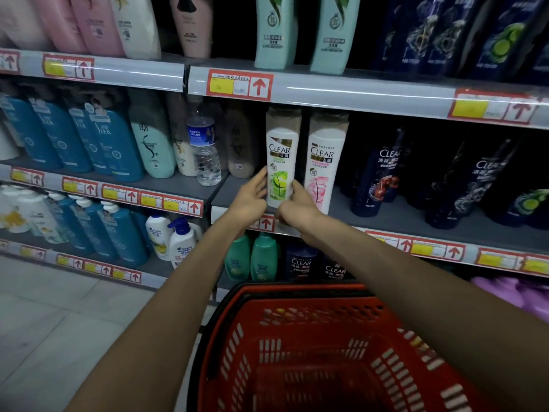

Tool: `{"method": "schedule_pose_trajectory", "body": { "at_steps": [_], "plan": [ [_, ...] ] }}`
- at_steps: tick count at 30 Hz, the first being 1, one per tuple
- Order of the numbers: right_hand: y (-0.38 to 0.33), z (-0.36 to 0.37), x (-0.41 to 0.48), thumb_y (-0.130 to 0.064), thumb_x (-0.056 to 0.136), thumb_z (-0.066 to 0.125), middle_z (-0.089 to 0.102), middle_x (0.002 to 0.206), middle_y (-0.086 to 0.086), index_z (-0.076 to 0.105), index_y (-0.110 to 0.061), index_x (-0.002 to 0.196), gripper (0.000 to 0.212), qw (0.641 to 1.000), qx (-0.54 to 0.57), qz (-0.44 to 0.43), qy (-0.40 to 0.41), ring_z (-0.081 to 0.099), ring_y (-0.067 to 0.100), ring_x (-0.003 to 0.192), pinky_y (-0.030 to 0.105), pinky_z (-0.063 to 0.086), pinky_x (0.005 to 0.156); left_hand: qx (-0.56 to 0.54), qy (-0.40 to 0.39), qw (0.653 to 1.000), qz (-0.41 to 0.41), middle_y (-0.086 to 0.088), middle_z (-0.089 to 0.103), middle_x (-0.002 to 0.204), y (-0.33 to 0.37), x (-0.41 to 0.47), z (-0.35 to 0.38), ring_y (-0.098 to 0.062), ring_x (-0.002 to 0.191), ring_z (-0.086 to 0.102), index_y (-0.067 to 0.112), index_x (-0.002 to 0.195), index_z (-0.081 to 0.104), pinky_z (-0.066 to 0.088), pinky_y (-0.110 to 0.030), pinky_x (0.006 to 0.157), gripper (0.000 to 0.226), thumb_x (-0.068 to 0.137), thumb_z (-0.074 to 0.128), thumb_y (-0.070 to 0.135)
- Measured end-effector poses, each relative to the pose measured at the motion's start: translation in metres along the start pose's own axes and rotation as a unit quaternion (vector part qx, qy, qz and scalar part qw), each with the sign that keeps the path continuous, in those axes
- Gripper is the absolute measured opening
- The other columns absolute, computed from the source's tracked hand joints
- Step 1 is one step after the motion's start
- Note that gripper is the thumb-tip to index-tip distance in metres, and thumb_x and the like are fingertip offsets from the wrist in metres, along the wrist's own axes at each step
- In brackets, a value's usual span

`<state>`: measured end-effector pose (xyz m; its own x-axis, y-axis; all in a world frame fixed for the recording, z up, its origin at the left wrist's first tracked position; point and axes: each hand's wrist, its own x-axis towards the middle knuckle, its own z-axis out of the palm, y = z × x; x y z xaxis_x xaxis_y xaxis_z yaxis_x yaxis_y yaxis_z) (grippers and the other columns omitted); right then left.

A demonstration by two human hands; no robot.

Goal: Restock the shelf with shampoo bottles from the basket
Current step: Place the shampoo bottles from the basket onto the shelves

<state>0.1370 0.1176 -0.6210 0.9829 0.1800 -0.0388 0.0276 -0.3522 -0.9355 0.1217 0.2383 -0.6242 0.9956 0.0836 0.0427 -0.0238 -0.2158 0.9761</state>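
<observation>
A white CLEAR shampoo bottle with a green label (279, 162) stands upright on the middle shelf (341, 215). My left hand (252, 197) presses its left side and my right hand (297, 206) holds its lower right side, so both hands grip it. A second white CLEAR bottle with a pink label (323, 165) stands just to its right. The red plastic basket (312, 352) sits below my arms; I see no bottles inside it.
Dark CLEAR bottles (383, 176) fill the shelf to the right. A clear water bottle (205, 150) and teal and blue bottles (104, 144) stand to the left. The upper shelf edge (356, 93) hangs close above. Tiled floor (59, 322) lies at lower left.
</observation>
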Motion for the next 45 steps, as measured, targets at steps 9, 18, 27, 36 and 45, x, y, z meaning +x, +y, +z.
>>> {"method": "schedule_pose_trajectory", "body": {
  "at_steps": [9, 18, 27, 36, 45],
  "plan": [
    [-0.002, -0.019, -0.021, 0.007, 0.086, 0.056, 0.065, 0.134, 0.006, 0.05, -0.016, 0.146, 0.065, 0.999, -0.04, 0.015, -0.027, 0.061, 0.03, 0.122, 0.035, 0.051, 0.094, 0.042, 0.078, 0.996, -0.029, -0.014, 0.044, 0.153, 0.01, -0.013, 0.004, -0.024, 0.142, 0.042, 0.014, 0.157, 0.03, 0.048, -0.035, 0.1, 0.074, 0.092, 0.056, -0.009],
    [-0.008, -0.04, -0.035, 0.013, 0.086, 0.05, 0.06, 0.134, 0.002, 0.049, -0.016, 0.144, 0.065, 0.995, -0.088, 0.011, -0.055, 0.063, 0.035, 0.114, 0.052, 0.06, 0.086, 0.018, 0.102, 0.994, -0.037, -0.002, 0.049, 0.133, 0.011, -0.031, 0.028, -0.017, 0.126, 0.048, 0.011, 0.156, 0.03, 0.044, -0.032, 0.101, 0.068, 0.095, 0.055, -0.008],
    [0.01, 0.004, 0.004, -0.005, 0.089, 0.058, 0.063, 0.132, 0.01, 0.047, -0.013, 0.14, 0.053, 0.996, -0.074, 0.041, 0.001, 0.061, 0.031, 0.119, 0.039, 0.052, 0.101, 0.03, 0.071, 0.996, -0.052, -0.016, 0.038, 0.157, -0.01, -0.018, 0.013, -0.03, 0.142, 0.04, 0.012, 0.159, 0.022, 0.042, -0.039, 0.111, 0.079, 0.09, 0.043, -0.02],
    [0.036, 0.013, 0.022, -0.005, 0.075, 0.058, 0.068, 0.127, 0.003, 0.053, -0.025, 0.136, 0.065, 0.997, -0.073, 0.012, 0.019, 0.062, 0.026, 0.118, 0.038, 0.051, 0.103, 0.011, 0.056, 0.998, -0.02, -0.019, 0.05, 0.147, -0.015, -0.019, 0.017, -0.01, 0.118, 0.044, 0.002, 0.153, 0.032, 0.043, -0.001, 0.075, 0.074, 0.086, 0.035, -0.029],
    [0.068, 0.016, 0.045, -0.011, 0.06, 0.05, 0.07, 0.119, 0.002, 0.052, -0.029, 0.13, 0.073, 0.996, -0.082, -0.02, 0.02, 0.067, 0.024, 0.11, 0.044, 0.058, 0.095, 0.015, 0.062, 0.998, -0.017, -0.013, 0.052, 0.146, -0.011, -0.022, 0.018, -0.01, 0.123, 0.045, 0.006, 0.154, 0.034, 0.04, 0.005, 0.072, 0.082, 0.081, 0.029, -0.031]
  ]
}}
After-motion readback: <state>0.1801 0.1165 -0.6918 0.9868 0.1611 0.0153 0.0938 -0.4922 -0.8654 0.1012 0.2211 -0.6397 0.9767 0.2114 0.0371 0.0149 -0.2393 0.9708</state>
